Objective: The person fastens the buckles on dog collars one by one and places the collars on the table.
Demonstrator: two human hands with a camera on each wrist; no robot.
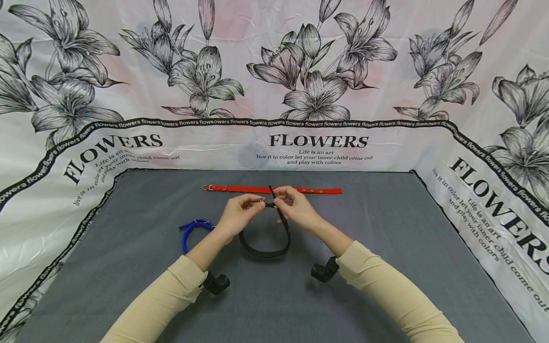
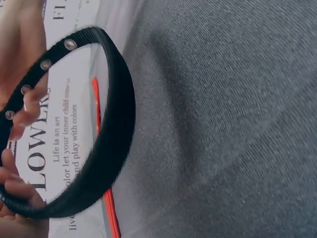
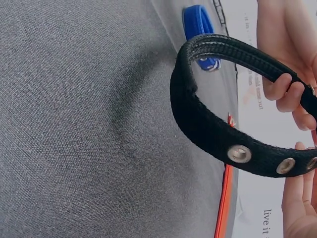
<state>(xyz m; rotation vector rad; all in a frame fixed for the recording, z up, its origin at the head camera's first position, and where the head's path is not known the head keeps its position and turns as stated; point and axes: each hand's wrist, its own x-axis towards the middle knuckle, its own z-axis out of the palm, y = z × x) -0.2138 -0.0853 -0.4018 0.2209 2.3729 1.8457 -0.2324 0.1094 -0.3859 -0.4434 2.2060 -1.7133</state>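
Observation:
A black collar (image 1: 264,254) hangs in a loop between both hands, over the grey cloth. Metal eyelets (image 3: 239,154) run along one end of its strap. My left hand (image 1: 239,214) pinches the collar at the buckle end, thumb and fingers together. On the other side, my right hand (image 1: 300,209) grips the eyelet end, whose tip sticks up past the fingers. Fingers (image 2: 29,109) of the right hand lie against the eyelet strap in the left wrist view. The buckle itself is mostly hidden by the fingertips.
Behind the hands a red collar (image 1: 240,189) lies stretched out flat, its middle partly covered by them. A blue collar (image 1: 185,238), buckled into a ring, sits beside the left forearm. Flower-printed cloth (image 1: 317,157) rises at the back and sides.

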